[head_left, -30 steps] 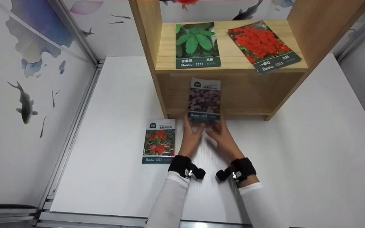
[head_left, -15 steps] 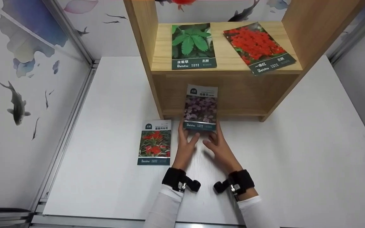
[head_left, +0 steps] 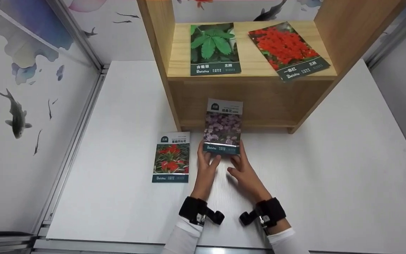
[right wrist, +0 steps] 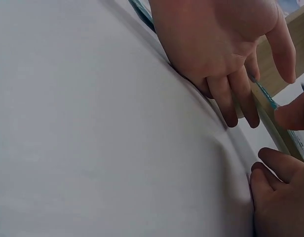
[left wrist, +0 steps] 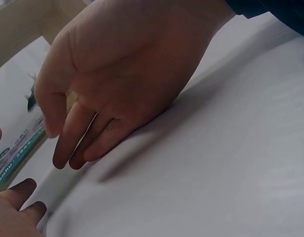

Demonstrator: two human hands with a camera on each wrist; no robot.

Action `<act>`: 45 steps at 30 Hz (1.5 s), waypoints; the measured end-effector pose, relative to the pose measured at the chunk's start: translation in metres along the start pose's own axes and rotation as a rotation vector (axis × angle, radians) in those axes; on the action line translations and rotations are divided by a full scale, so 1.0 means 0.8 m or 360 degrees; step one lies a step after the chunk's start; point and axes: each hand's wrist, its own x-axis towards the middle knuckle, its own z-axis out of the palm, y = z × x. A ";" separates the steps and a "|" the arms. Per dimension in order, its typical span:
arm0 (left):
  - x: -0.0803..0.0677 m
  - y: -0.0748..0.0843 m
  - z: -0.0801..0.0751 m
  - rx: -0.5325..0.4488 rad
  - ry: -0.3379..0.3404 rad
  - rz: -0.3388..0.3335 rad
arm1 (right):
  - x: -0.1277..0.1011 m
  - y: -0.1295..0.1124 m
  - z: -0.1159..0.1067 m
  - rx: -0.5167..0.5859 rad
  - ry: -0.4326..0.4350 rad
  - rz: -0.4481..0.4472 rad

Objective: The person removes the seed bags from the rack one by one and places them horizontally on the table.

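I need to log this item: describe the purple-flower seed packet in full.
The purple-flower seed packet is a flat, glossy rectangular sachet: white top band with a dark logo square, a photo of purple blooms, and a teal bottom strip with white print. It lies lengthwise, its far end inside the wooden shelf's lower opening, its near end on the white table. The left hand and right hand pinch its near corners.

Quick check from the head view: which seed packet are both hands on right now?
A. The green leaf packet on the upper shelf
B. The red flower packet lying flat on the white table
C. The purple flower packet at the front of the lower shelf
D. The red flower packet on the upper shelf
C. The left hand and right hand meet at the near edge of the purple flower packet, which juts out of the wooden shelf's lower opening; the other three packets lie untouched.
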 end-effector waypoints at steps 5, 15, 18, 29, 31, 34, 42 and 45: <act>-0.011 0.001 -0.007 -0.0061 0.0029 -0.0097 | -0.003 0.011 0.005 0.0048 -0.0013 0.0052; -0.031 0.015 -0.006 -0.0107 -0.0035 -0.0092 | -0.007 0.036 0.006 0.0181 -0.0025 -0.0022; -0.040 0.021 -0.003 -0.0056 -0.0034 -0.0090 | -0.011 0.037 0.005 0.0169 0.0006 0.0009; -0.048 -0.009 -0.009 0.0314 0.0068 0.0016 | -0.031 0.004 0.011 0.0005 0.0102 0.0026; -0.049 -0.010 -0.011 0.0362 0.0077 0.0030 | -0.031 0.004 0.012 -0.0020 0.0115 0.0002; -0.053 -0.012 -0.016 0.0448 0.0094 0.0047 | -0.032 0.005 0.013 -0.0015 0.0113 -0.0019; -0.058 -0.013 -0.021 0.0585 0.0128 0.0035 | -0.036 0.009 0.014 0.0040 0.0101 -0.0038; -0.059 -0.013 -0.022 0.0593 0.0130 0.0022 | -0.035 0.018 0.012 0.0069 0.0100 -0.0048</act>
